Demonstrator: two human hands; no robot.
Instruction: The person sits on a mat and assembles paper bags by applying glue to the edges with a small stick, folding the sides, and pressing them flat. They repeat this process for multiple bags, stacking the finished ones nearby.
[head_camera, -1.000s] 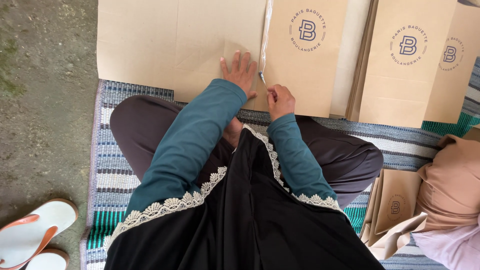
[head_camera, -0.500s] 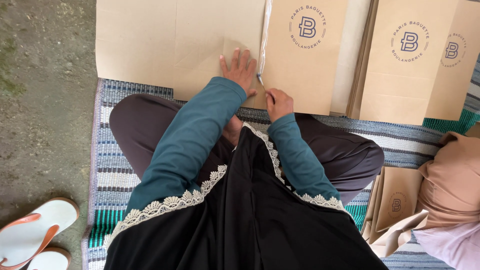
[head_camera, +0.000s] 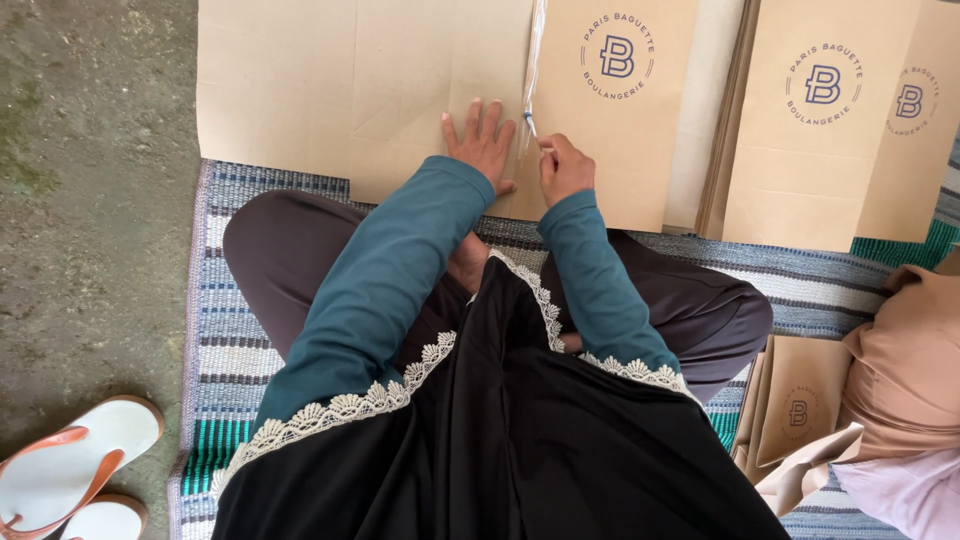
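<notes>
Flat paper sheet across the mat's far edge, left hand pressed on it, right hand just beside with a small tool, stacked paper bags at the far right corner, sandals on the ground off the near left corner.

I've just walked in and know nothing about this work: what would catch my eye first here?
First, the two hands at the top centre: the left hand lies flat on a big brown paper sheet, while the right hand pinches a thin strip along the sheet's seam. To the right lie more flat brown paper bags with round printed marks. Bottom left, white sandals sit on the ground.
</notes>
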